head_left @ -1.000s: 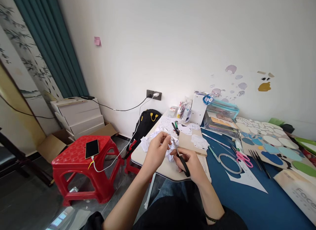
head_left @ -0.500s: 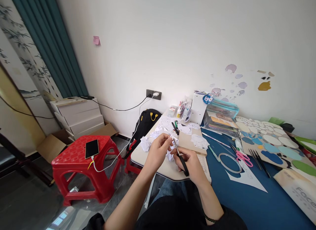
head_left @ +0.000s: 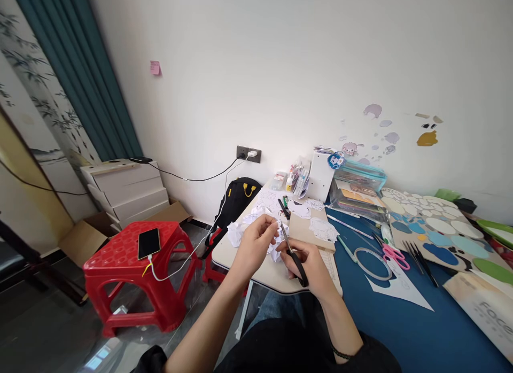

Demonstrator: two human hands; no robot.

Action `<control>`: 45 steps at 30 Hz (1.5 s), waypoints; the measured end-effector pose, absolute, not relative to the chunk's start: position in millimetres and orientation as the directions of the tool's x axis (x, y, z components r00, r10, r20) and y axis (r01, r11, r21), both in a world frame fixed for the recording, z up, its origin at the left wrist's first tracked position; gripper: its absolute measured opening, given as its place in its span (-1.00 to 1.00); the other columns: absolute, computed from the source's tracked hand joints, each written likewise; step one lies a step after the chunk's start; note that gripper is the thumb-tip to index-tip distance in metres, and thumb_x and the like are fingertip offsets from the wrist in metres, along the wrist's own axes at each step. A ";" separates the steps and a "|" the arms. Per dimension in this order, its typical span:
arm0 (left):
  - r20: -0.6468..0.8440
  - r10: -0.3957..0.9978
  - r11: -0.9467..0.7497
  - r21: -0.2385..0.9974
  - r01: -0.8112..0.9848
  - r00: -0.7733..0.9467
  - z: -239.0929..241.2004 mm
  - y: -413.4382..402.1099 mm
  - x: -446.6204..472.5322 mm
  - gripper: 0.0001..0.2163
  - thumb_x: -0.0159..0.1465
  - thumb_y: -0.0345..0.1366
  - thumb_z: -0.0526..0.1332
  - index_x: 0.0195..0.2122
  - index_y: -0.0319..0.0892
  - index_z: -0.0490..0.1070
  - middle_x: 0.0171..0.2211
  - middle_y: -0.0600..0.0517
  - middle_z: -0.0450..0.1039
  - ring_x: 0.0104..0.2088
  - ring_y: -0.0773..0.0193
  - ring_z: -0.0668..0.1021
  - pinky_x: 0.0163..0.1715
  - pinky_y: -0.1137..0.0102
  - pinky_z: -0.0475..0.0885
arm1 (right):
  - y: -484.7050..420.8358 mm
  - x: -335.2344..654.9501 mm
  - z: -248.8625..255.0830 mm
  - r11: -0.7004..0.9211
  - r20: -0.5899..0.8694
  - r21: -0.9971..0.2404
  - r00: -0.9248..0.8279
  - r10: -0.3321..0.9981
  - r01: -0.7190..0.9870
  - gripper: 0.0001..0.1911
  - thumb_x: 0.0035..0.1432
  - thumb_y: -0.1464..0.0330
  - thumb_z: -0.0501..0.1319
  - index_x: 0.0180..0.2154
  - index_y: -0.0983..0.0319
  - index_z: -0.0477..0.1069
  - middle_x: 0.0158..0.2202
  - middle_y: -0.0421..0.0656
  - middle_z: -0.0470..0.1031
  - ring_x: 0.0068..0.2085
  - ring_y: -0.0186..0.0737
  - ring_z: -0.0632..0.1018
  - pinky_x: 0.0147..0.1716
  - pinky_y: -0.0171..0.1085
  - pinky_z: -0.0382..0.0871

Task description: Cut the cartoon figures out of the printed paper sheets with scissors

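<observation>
My right hand (head_left: 303,263) is closed around the handles of black-handled scissors (head_left: 297,266), whose blades point up and away. My left hand (head_left: 257,242) pinches something small at its fingertips, likely a bit of white paper; its outline is too small to make out. The scissor tips are beside the left fingertips. Below and behind both hands lie crumpled white paper scraps (head_left: 236,234) on the pale table (head_left: 224,255). A cardboard-coloured pad (head_left: 300,227) with a white paper cut-out (head_left: 323,230) on it rests just past the right hand.
Pink scissors (head_left: 395,257), tweezers (head_left: 425,263) and a clear ring (head_left: 373,263) lie on the blue mat (head_left: 360,314) at right. A white file holder (head_left: 320,175) stands against the wall. At left, a phone (head_left: 149,243) charges on a red stool (head_left: 120,250).
The left fingertips have moved slightly left, away from the scissor blades. The right hand keeps its hold on the scissors, and the camera view has shifted a little.
</observation>
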State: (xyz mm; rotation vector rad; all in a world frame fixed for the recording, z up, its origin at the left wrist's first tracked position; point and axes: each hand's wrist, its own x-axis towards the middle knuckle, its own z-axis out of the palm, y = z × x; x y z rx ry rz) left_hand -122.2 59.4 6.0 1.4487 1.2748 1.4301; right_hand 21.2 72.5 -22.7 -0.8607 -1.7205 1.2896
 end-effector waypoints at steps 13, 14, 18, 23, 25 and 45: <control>0.238 0.971 -0.222 0.938 0.267 -0.029 19.6 57.1 -131.7 -0.86 0.23 -0.27 0.09 -0.44 -0.17 0.30 -0.52 0.11 0.34 -0.50 0.33 0.38 -0.44 0.43 0.25 | 73.2 23.6 -21.0 0.237 0.190 -0.970 -0.464 0.865 0.046 -0.89 0.01 0.38 0.20 -0.40 0.31 0.44 -0.66 -0.33 0.15 -0.66 -0.43 0.24 -0.66 -0.41 0.20; 0.237 0.971 -0.220 0.937 0.270 -0.032 19.7 57.4 -131.9 -0.86 0.23 -0.26 0.09 -0.44 -0.16 0.30 -0.52 0.11 0.35 -0.50 0.33 0.38 -0.44 0.43 0.25 | 73.5 23.1 -21.2 0.237 0.190 -0.970 -0.461 0.867 0.046 -0.88 0.01 0.37 0.20 -0.40 0.31 0.44 -0.66 -0.33 0.15 -0.66 -0.43 0.24 -0.66 -0.41 0.20; 0.231 0.972 -0.209 0.938 0.276 -0.048 19.8 58.3 -132.1 -0.82 0.24 -0.23 0.05 -0.47 -0.15 0.28 -0.52 0.10 0.33 -0.52 0.33 0.38 -0.48 0.44 0.25 | 75.4 21.3 -22.9 0.237 0.189 -0.970 -0.453 0.871 0.052 -0.86 0.00 0.35 0.22 -0.40 0.31 0.45 -0.64 -0.31 0.18 -0.67 -0.43 0.25 -0.67 -0.39 0.22; 0.227 0.972 -0.202 0.935 0.290 -0.056 17.9 60.3 -132.9 -0.83 0.24 -0.23 0.03 -0.47 -0.15 0.26 -0.50 0.09 0.34 -0.52 0.33 0.38 -0.49 0.44 0.25 | 76.5 20.8 -25.0 0.238 0.185 -0.969 -0.459 0.869 0.059 -0.85 0.02 0.34 0.22 -0.38 0.32 0.46 -0.64 -0.30 0.18 -0.67 -0.42 0.26 -0.66 -0.38 0.23; 0.225 0.973 -0.198 0.933 0.301 -0.057 16.2 62.3 -133.9 -0.83 0.24 -0.23 0.03 -0.46 -0.15 0.25 -0.49 0.10 0.35 -0.51 0.33 0.38 -0.49 0.44 0.26 | 76.9 20.7 -25.2 0.236 0.182 -0.970 -0.464 0.867 0.061 -0.84 0.04 0.34 0.21 -0.38 0.31 0.46 -0.64 -0.31 0.17 -0.66 -0.42 0.25 -0.66 -0.38 0.24; 0.225 0.972 -0.144 0.788 0.598 -0.062 22.5 89.1 -148.2 -0.86 0.18 -0.23 0.08 -0.48 -0.13 0.31 -0.53 0.08 0.43 -0.53 0.25 0.44 -0.50 0.41 0.25 | 95.0 28.3 -34.4 0.188 0.172 -0.982 -0.479 0.861 -0.016 -0.77 0.02 0.23 0.28 -0.41 0.30 0.45 -0.69 -0.31 0.29 -0.69 -0.37 0.34 -0.66 -0.38 0.21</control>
